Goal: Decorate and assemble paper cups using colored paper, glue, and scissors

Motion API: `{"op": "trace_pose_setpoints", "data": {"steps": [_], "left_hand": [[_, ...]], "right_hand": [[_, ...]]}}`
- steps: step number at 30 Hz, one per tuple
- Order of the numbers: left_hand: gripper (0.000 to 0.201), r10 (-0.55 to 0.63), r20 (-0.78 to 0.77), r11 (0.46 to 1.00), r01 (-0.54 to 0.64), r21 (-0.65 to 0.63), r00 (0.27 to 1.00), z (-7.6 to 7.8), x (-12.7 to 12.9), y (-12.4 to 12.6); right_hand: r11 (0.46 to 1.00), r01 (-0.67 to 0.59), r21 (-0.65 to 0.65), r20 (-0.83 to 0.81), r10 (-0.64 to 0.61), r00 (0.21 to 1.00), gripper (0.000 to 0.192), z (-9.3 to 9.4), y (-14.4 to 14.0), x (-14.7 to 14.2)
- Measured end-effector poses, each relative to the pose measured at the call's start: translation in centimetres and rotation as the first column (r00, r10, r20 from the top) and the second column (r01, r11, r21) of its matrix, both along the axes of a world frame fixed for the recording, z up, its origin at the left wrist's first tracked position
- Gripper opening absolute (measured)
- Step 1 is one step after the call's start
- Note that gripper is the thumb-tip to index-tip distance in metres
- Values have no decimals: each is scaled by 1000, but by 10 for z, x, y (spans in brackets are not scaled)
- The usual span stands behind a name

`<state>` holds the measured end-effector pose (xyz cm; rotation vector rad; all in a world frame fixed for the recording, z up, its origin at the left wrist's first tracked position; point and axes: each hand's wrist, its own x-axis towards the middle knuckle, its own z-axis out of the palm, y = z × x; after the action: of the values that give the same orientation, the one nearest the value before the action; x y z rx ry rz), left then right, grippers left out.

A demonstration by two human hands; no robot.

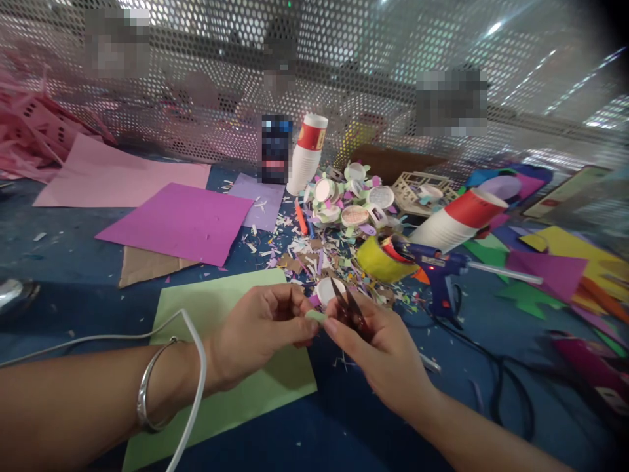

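Observation:
Between thumb and fingers my left hand (272,321) pinches a small light green paper piece (315,316). My right hand (381,341) is closed round dark scissors (350,305), whose blades point up and away from me. The right thumb and fingertips also meet the green piece's right end. Just behind the hands lies a round white disc (330,290) with a bit of purple at its edge. A light green sheet (221,393) lies flat under my left hand and forearm.
Paper scraps (314,255) litter the blue table before a pile of small decorated discs (344,196). A blue glue gun (439,269) rests on a yellow roll (383,259). Stacked paper cups (307,154) stand behind. A white cable (196,367) crosses my left wrist. Purple sheet (181,219) lies left.

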<state>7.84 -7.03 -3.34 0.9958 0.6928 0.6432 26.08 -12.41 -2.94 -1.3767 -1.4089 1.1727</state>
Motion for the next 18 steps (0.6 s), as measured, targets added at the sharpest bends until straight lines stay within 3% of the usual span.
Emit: {"op": "trace_pose_setpoints", "data": {"steps": [4, 9, 18], "left_hand": [[19, 4, -6, 1000, -3, 31, 1000, -1, -1, -1], [21, 17, 111, 996, -7, -92, 994, -3, 0, -5], [27, 98, 101, 979, -77, -189, 990, 7, 1, -3]], "right_hand": [[1000, -14, 11, -9, 14, 1000, 17, 1, 0, -1], [999, 19, 39, 2, -19, 1000, 17, 0, -1, -1], [999, -47, -24, -15, 47, 999, 31, 0, -2, 4]]}}
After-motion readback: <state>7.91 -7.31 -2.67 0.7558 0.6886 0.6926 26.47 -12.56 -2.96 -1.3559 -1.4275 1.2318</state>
